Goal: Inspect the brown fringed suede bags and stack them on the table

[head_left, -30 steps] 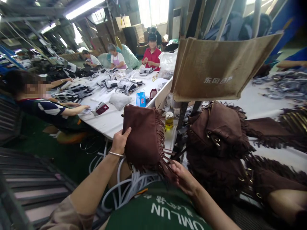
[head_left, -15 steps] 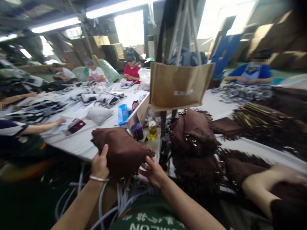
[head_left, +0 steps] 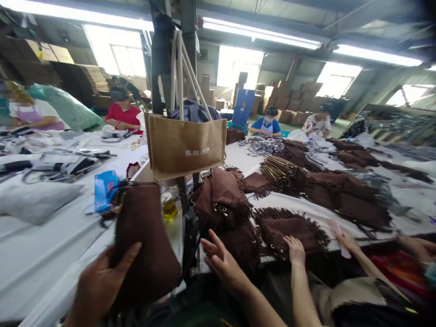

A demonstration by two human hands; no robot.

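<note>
Brown bag (head_left: 148,236) in left hand (head_left: 98,279), right hand (head_left: 225,263) near piled bags (head_left: 226,193)

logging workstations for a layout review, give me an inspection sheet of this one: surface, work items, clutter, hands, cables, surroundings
surface: white tabletop, partly covered by piles
work items: brown bag in hand; pile of fringed brown bags to its right
clutter: blue box, jar of yellow liquid, hanging tan tote
hands: left hand grips the brown bag; right hand holds nothing, fingers spread
cables: nothing clearly seen
surroundings: co-worker's hand on another fringed bag; co-worker in red across the table; cardboard boxes behind
</note>
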